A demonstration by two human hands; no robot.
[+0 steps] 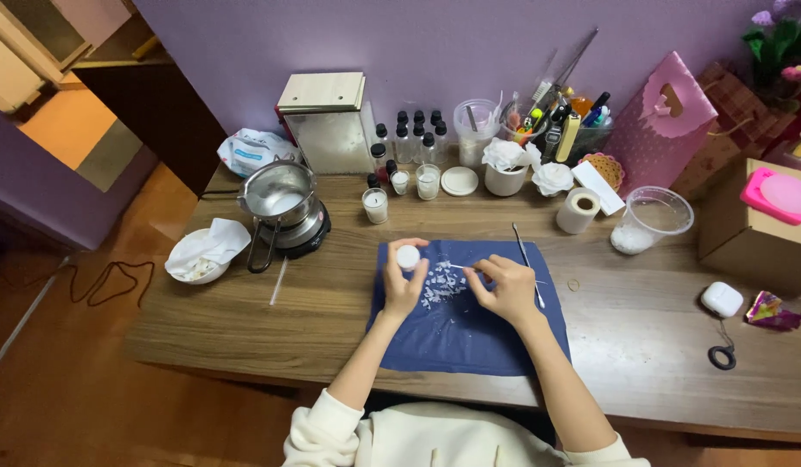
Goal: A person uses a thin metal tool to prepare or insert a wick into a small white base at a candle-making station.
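We hold a small white jar pinched in our left hand over the blue cloth; right hand pinches a thin stick; white flakes lie between; scraping looks underway; next needs steady aim.

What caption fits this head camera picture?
Left hand holds a small white round piece over a blue cloth.

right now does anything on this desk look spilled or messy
Yes: white flakes lie scattered loose on the blue cloth between the left hand, which holds a small white round piece, and the right hand.
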